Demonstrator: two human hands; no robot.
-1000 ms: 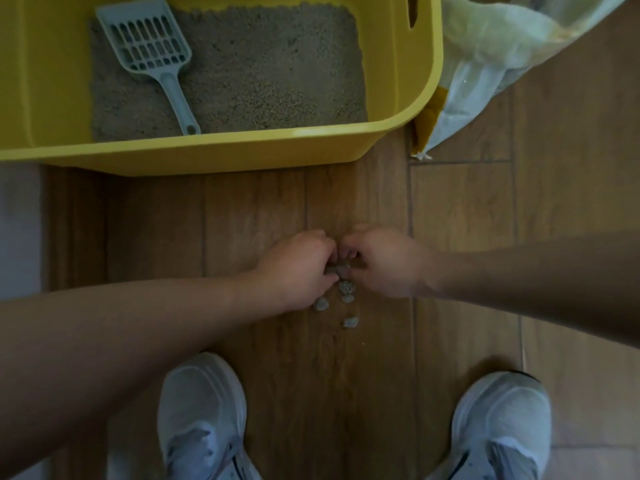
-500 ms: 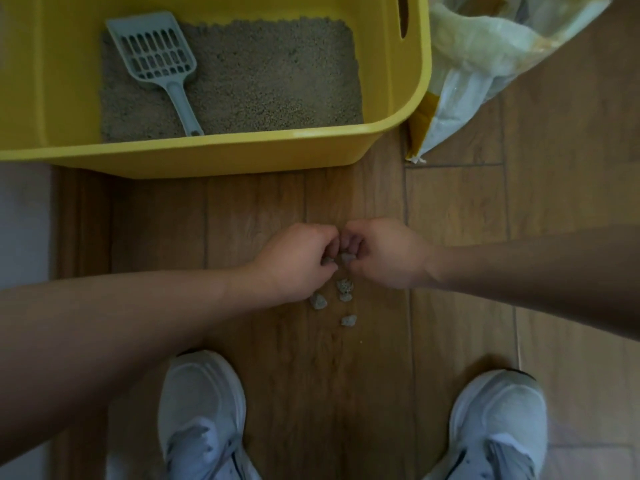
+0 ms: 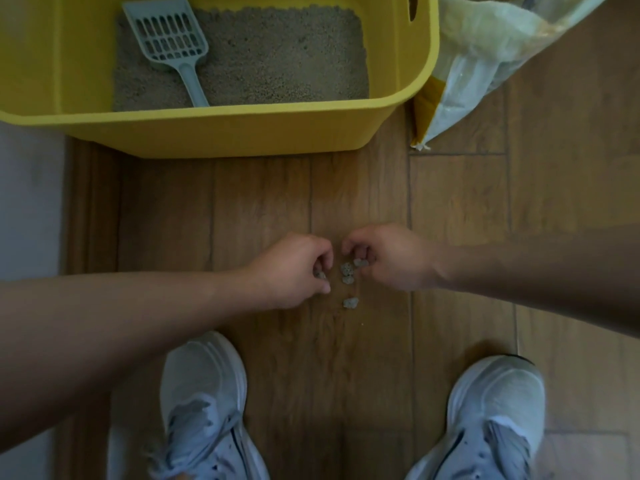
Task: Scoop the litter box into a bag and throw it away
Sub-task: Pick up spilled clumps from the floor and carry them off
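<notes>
Wood floor (image 3: 263, 202), left hand (image 3: 294, 271), right hand (image 3: 391, 261) — each pinching clumps (image 3: 346, 269)

Both bare forearms are reaching in from either side, backs of the hands facing up, the left grip (image 3: 294, 268) pinching a grey clump (image 3: 320, 274) between thumb and curled fingers and the right grip (image 3: 391, 259), just apart from it, curling its fingertips round a second clump (image 3: 358, 262).

Pale left sneaker (image 3: 202, 393) and right sneaker (image 3: 498, 400), apart, on wood-plank floor (image 3: 259, 202).
</notes>
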